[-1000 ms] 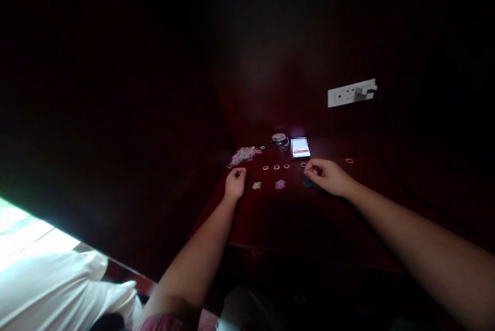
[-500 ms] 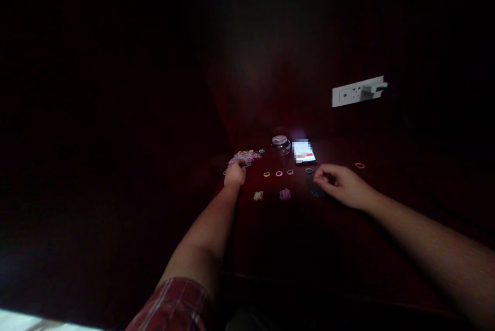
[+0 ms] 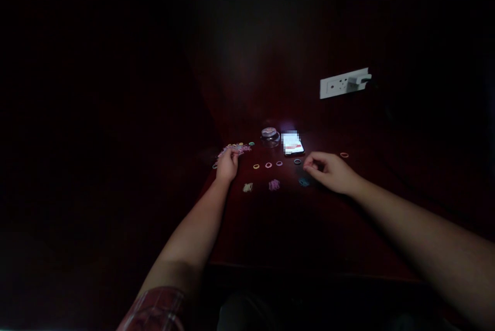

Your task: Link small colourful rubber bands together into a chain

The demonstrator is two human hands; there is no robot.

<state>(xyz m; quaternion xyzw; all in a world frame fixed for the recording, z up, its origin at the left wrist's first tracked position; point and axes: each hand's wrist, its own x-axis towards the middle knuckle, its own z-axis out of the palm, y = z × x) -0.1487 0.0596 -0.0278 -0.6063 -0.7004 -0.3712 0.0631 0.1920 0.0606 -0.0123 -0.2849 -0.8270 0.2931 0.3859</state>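
Observation:
My left hand (image 3: 228,164) is at the pile of small colourful bands (image 3: 243,149), fingers pinched together; what they hold is too small to name. Over to the right, my right hand (image 3: 328,171) is curled with thumb and fingertips together, just right of a grey-blue ring (image 3: 297,162) and above a small blue bunch of bands (image 3: 303,182). Between the hands lie a yellow ring (image 3: 256,166), a pink ring (image 3: 268,165) and a purple ring (image 3: 279,163). Nearer to me are a pale yellow bunch (image 3: 248,187) and a purple bunch (image 3: 274,184).
A clear round jar with a lid (image 3: 269,132) stands behind the rings, beside a lit phone (image 3: 293,143). An orange ring (image 3: 344,155) lies at the right. A wall socket (image 3: 340,84) holds a plug. The dark red table's front edge (image 3: 270,267) shows.
The view has shifted, so everything appears further left and slightly higher. My left hand has turned, with its fingertips now at the pile's right part. My right hand keeps its pinched shape.

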